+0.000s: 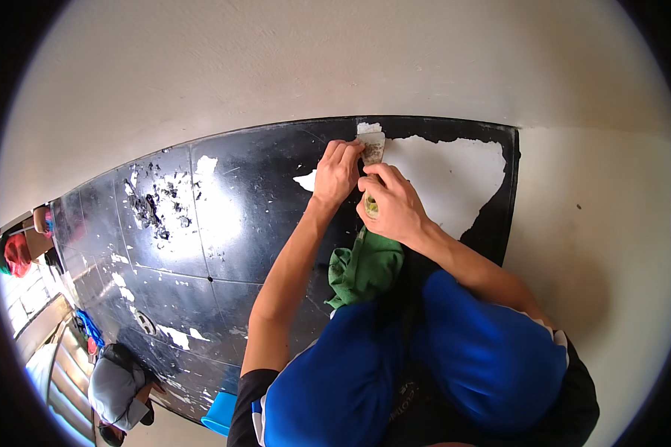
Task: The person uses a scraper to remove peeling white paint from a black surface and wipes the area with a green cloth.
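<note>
Both hands grip a scraper (371, 153): the left hand (337, 173) at its blade, the right hand (390, 201) on its handle, against black tiles (261, 208) under a white wall (276, 67); white paint (447, 179) remains beside them.

Both bare forearms reach forward and converge. The left hand (337, 173) presses down with fingers curled. Just beside it, the right hand (391, 203) is closed in a fist-like grip.
</note>
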`<state>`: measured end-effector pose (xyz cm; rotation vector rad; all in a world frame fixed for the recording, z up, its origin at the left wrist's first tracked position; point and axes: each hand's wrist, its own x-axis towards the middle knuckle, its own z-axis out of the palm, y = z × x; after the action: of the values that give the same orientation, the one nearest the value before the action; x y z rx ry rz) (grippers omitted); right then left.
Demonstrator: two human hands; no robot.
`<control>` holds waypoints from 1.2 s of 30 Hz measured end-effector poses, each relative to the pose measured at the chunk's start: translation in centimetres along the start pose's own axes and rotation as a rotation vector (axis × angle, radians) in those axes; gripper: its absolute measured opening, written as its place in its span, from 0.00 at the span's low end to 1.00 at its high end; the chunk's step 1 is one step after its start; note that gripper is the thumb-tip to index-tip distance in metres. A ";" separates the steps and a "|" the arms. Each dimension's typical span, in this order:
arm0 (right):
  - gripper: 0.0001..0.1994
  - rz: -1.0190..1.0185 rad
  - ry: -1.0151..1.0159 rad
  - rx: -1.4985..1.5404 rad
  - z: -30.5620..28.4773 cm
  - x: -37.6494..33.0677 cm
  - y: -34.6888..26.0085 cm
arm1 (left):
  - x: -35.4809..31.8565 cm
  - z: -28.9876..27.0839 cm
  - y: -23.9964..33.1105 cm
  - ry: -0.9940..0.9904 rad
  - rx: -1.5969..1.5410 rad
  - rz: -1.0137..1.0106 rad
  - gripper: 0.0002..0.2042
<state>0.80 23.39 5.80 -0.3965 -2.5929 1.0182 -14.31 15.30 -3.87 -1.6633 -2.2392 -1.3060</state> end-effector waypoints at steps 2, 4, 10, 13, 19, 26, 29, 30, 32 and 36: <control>0.14 0.028 -0.012 -0.026 0.0 0.4 -0.2 | 0.8 -0.3 0.2 -0.005 0.002 -0.009 0.13; 0.13 0.009 0.040 -0.025 -0.2 2.2 0.2 | 2.3 -0.4 -0.8 -0.038 0.021 0.005 0.12; 0.13 0.008 0.007 -0.036 0.5 0.1 0.0 | 0.8 -0.1 -0.6 -0.025 -0.006 0.055 0.18; 0.12 0.021 0.054 -0.035 0.2 2.2 0.2 | 2.6 -0.2 -1.3 -0.040 0.009 0.015 0.13; 0.14 0.011 0.000 -0.060 0.5 0.2 -0.3 | 1.4 0.0 -0.5 0.033 0.021 0.107 0.13; 0.13 0.050 0.053 -0.029 0.3 2.0 0.6 | 3.0 -0.3 -1.6 -0.090 0.055 0.070 0.12; 0.13 0.021 0.037 -0.046 0.2 0.3 0.5 | 1.9 0.6 -0.3 0.030 0.008 0.069 0.12; 0.13 0.012 0.059 -0.038 0.3 0.8 0.8 | 2.2 0.5 -0.5 0.025 0.011 0.052 0.12; 0.13 0.057 0.056 -0.006 0.0 2.7 0.8 | 3.1 0.3 -1.8 -0.068 0.009 0.004 0.16; 0.12 0.081 0.042 -0.013 0.1 1.2 1.0 | 2.2 0.7 -1.2 -0.059 0.001 0.017 0.16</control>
<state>-0.18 24.45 5.30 -0.5242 -2.5661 1.0089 -15.92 17.34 -3.89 -1.7393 -2.2518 -1.2683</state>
